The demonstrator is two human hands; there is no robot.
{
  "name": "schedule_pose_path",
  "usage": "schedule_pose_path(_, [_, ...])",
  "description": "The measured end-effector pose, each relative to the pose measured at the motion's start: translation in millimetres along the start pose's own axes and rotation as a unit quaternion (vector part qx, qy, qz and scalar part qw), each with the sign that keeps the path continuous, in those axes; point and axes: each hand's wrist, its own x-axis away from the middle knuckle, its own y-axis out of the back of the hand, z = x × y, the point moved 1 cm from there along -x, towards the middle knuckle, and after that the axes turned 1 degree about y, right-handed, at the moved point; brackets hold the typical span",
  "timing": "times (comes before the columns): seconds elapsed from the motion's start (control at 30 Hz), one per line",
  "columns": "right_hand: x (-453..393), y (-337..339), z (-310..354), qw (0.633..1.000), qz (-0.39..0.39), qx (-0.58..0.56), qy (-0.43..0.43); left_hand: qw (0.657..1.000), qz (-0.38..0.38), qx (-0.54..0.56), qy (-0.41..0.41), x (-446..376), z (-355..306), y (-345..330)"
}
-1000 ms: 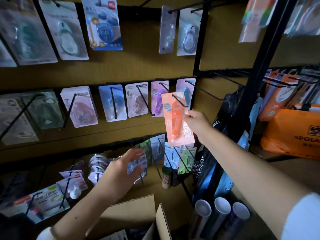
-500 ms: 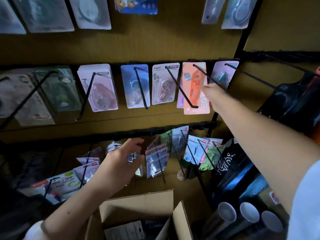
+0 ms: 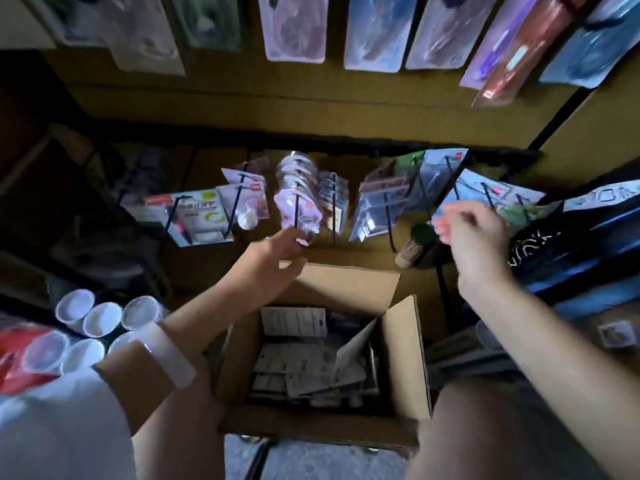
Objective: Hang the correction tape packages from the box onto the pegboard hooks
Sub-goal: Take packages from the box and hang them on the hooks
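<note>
An open cardboard box (image 3: 405, 358) stands below me, with several correction tape packages (image 3: 294, 362) lying in it, backs up. My left hand (image 3: 273, 258) hovers over the box's far flap with loosely curled fingers, just under a purple package (image 3: 298, 209) on a low hook; it holds nothing. My right hand (image 3: 478, 240) hangs in the air to the right of the box, also loosely curled, and nothing is in it. An orange package (image 3: 509, 60) hangs in the upper row of the yellow pegboard (image 3: 311, 98) at top right.
Black hooks with more packages (image 3: 381, 206) stick out of the lower row towards me. White-capped tubes (image 3: 100, 320) stand at the left beside a red pack (image 3: 20, 355). A black bag (image 3: 571, 244) hangs at the right. The picture is motion-blurred.
My right hand has let go of the orange package, which now hangs on its hook, and has come down. My view has tilted down to the box. The left hand has dropped towards the box.
</note>
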Motion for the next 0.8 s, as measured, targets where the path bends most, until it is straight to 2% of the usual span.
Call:
schedule_pose_path(0.13, [49.7,-32.7,-58.0,0.990,0.122,0.070,0.019,0.996,0.035,0.011,0.082,25.1,44.2,-34.9])
schedule_pose_path(0.2, [65.8,-47.1,-89.2,0.963,0.221,0.151,0.019,0.991,0.045,0.035,0.123,33.4,58.4,-48.2])
schedule_pose_path(0.23, [71.9,-53.4,-100.5,0.939,0.279,0.201,0.028,0.988,0.054,0.037,0.139,36.1,63.5,-53.8])
schedule_pose_path(0.3, [81.7,-60.1,-116.7,0.852,0.408,0.319,0.074,0.985,0.083,0.029,0.151,39.5,70.3,-64.5])
schedule_pose_path(0.4, [88.0,-61.4,-132.9,0.639,0.567,0.486,0.184,0.973,0.144,0.032,0.176,42.9,80.0,-80.5])
schedule_pose_path(0.43, [88.9,-60.4,-137.9,0.598,0.589,0.510,0.190,0.968,0.165,0.026,0.186,44.2,83.7,-85.7])
schedule_pose_path(0.47, [88.7,-58.9,-143.0,0.578,0.595,0.527,0.187,0.964,0.180,0.016,0.193,44.9,87.4,-90.5])
schedule_pose_path(0.53, [87.1,-56.8,-152.7,0.575,0.570,0.554,0.194,0.957,0.209,-0.018,0.203,47.0,92.8,-100.0])
schedule_pose_path(0.63, [86.6,-57.3,-161.7,0.564,0.531,0.591,0.226,0.932,0.295,-0.097,0.186,50.3,99.0,-114.0])
schedule_pose_path(0.73, [89.7,-65.3,-163.9,0.576,0.513,0.583,0.257,0.905,0.370,-0.079,0.193,53.5,105.4,-126.0])
schedule_pose_path(0.8, [95.7,-71.8,-162.9,0.590,0.471,0.563,0.335,0.885,0.414,-0.077,0.201,53.9,105.8,-130.5])
